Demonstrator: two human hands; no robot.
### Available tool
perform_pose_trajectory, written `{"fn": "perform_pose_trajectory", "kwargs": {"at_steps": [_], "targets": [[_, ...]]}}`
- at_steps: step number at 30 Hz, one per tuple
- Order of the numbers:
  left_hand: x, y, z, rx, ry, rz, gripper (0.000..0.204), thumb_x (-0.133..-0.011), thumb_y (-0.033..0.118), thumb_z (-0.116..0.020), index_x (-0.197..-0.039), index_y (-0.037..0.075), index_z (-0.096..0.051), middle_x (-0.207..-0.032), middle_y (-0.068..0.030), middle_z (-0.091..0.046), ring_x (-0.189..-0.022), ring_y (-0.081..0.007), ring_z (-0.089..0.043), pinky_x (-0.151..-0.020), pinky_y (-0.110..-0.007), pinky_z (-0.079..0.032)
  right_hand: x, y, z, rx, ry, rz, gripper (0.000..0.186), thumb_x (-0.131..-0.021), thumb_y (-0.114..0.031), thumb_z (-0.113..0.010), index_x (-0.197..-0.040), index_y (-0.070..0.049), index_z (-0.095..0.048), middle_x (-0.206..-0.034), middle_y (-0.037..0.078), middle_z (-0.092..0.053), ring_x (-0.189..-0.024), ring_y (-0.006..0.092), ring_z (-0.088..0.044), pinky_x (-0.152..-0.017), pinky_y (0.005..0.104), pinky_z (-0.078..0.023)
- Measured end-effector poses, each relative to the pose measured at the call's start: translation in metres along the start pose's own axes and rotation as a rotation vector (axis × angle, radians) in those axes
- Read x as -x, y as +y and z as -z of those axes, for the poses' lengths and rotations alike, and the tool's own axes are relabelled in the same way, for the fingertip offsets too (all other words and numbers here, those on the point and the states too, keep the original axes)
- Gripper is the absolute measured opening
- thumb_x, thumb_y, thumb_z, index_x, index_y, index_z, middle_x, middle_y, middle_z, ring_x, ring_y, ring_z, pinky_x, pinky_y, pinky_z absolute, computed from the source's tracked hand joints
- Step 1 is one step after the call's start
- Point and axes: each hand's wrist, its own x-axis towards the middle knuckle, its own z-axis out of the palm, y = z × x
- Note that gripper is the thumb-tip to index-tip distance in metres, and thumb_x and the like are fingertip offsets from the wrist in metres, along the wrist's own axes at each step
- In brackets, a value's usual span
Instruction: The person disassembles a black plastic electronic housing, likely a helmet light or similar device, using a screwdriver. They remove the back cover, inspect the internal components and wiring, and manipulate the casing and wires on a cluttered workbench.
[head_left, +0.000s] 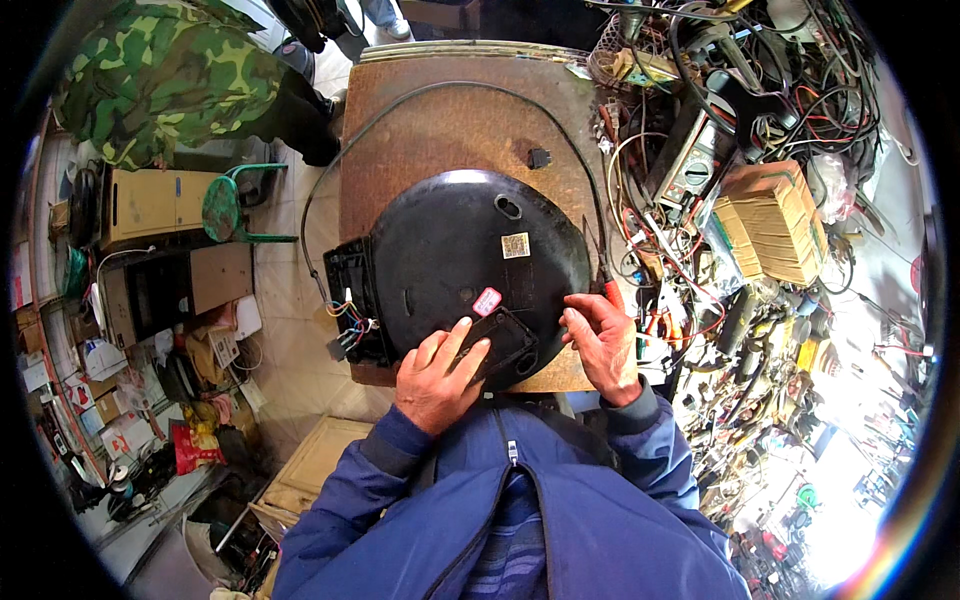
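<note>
Black round base (450,240): lies flat on the brown tabletop (440,130), right in front of you, taking up its near part.
Left hand (440,380): yours is at the base's near edge, fingers spread; fingertips reach over the dark rectangular panel (512,345).
Left grip: fingers apart, not closed around anything you can see.
Right hand (605,350): at the base's right edge, fingers curled, thumb near the forefinger.
Right grip: can't tell whether you're pinching something small.
Red-handled tool (614,296): just beyond your right hand; can't tell if you're touching it.
Stickers: pink label (487,302) beside the panel, square code sticker (515,246) farther up the base.
Side housing (350,280): on the base's left side, open, coloured wires (352,325) showing at its near end.
Black cable (450,84): arcs across the tabletop beyond the base.
Small black part (540,158): on the tabletop, beyond the base.
Right clutter: multimeter (693,172) and cardboard box (775,220) among tangled leads.
Far left: person in camouflage (180,90) near a green stool (222,208).
</note>
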Motion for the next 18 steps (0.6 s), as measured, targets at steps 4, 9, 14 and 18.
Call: {"fn": "perform_pose_trajectory", "kwargs": {"at_steps": [4,9,14,18], "targets": [[-0.001,0.000,0.002,-0.001,0.002,-0.007,0.065,-0.067,0.024,-0.087,-0.130,0.019,-0.070,-0.147,-0.0119,-0.057,-0.115,-0.0314,-0.059,-0.095,-0.040,-0.053,0.000,0.003,-0.001,0.025,0.003,0.007,0.022,-0.100,-0.011,-0.068,-0.117,0.003,-0.068,-0.090,0.006,-0.072,-0.075,0.0094,-0.066,-0.067,0.0249,-0.055],[-0.001,-0.001,0.001,0.013,-0.015,-0.009,0.066,-0.067,0.024,-0.086,-0.130,0.019,-0.070,-0.148,-0.0119,-0.057,-0.115,-0.0316,-0.060,-0.095,-0.040,-0.053,0.000,0.003,-0.003,0.020,-0.003,0.005,0.022,-0.101,-0.012,-0.067,-0.117,0.003,-0.069,-0.089,0.006,-0.073,-0.073,0.0095,-0.066,-0.066,0.0252,-0.054],[-0.002,-0.001,0.002,0.019,0.019,-0.033,0.066,-0.066,0.024,-0.086,-0.130,0.019,-0.070,-0.147,-0.0113,-0.058,-0.114,-0.0312,-0.060,-0.094,-0.040,-0.053,0.000,0.009,-0.010,0.146,-0.021,0.104,0.028,-0.097,-0.015,-0.071,-0.118,0.004,-0.069,-0.090,0.010,-0.073,-0.074,0.0137,-0.067,-0.068,0.0277,-0.055],[-0.006,0.005,0.011,0.033,0.040,-0.050,0.064,-0.066,0.023,-0.086,-0.128,0.020,-0.070,-0.145,-0.0111,-0.059,-0.114,-0.0303,-0.060,-0.093,-0.040,-0.054,-0.001,0.003,-0.019,0.156,-0.110,0.149,0.034,-0.095,-0.018,-0.073,-0.120,0.004,-0.068,-0.095,0.013,-0.073,-0.083,0.0179,-0.070,-0.074,0.0321,-0.056]]}}
